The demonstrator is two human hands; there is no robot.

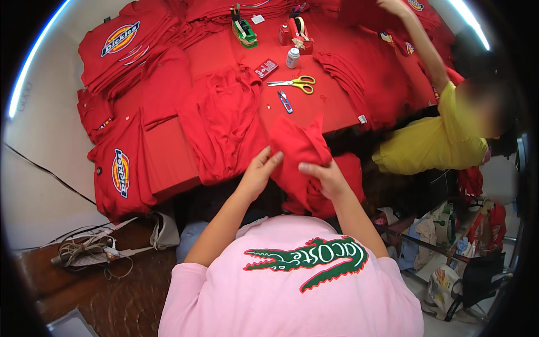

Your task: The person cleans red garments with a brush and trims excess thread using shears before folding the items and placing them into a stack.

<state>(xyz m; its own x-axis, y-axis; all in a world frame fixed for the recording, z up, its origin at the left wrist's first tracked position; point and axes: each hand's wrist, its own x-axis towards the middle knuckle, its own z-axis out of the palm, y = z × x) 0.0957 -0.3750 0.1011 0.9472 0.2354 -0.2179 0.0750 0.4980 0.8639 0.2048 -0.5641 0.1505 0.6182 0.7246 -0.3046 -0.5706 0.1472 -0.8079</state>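
Note:
A red garment [300,153] hangs bunched between my two hands at the table's near edge, its lower part drooping toward my lap. My left hand [261,173] pinches the cloth's left edge between thumb and fingers. On the other side my right hand [327,177] grips it, thumb on top and fingers hidden behind the fabric. Just beyond the cloth lie blue thread snips [285,101] and yellow-handled scissors [299,84]. Left of my left hand, a loose red garment [222,121] drapes over the table edge.
Stacks of red shirts [163,42] cover the table's far side. A white bottle [292,58], red box [266,69], green tape dispenser [245,33] and red tape dispenser [301,38] stand mid-table. At right, a person in yellow [432,140] reaches across. Tangled cables [92,250] lie lower left.

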